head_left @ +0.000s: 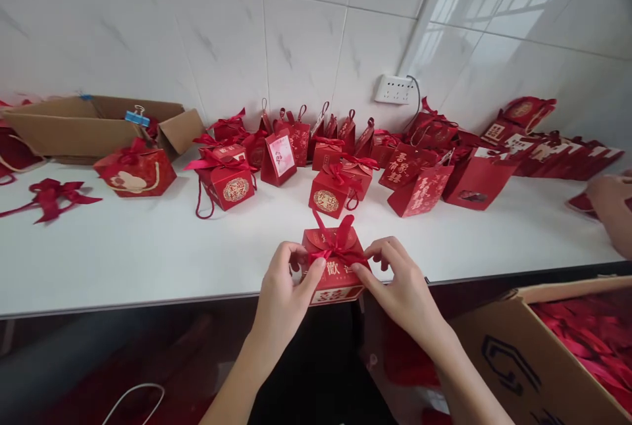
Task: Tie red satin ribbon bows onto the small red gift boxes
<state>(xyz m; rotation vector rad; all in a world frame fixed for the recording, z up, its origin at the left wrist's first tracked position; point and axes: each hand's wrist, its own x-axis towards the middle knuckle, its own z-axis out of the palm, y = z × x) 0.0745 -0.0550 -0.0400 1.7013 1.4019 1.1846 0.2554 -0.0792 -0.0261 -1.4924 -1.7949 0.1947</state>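
A red gift box [327, 287] with gold and white lettering stands at the table's front edge. A red satin ribbon [338, 249] is tied around it in a bow, with ends sticking up on top. My left hand [289, 297] is at the box's left side, its thumb and fingers closed on the ribbon. From the right, my right hand [405, 290] pinches the ribbon's other side between thumb and fingers. Just behind stands another red box [326, 198] with a round gold emblem and a bow.
Several red gift boxes and bags line the white table [162, 257] along the tiled wall. A loose red bow [51, 200] lies left, before an open cardboard box [54, 132]. A carton of red ribbons [498, 339] stands lower right. Another person's hand [612, 204] is at far right.
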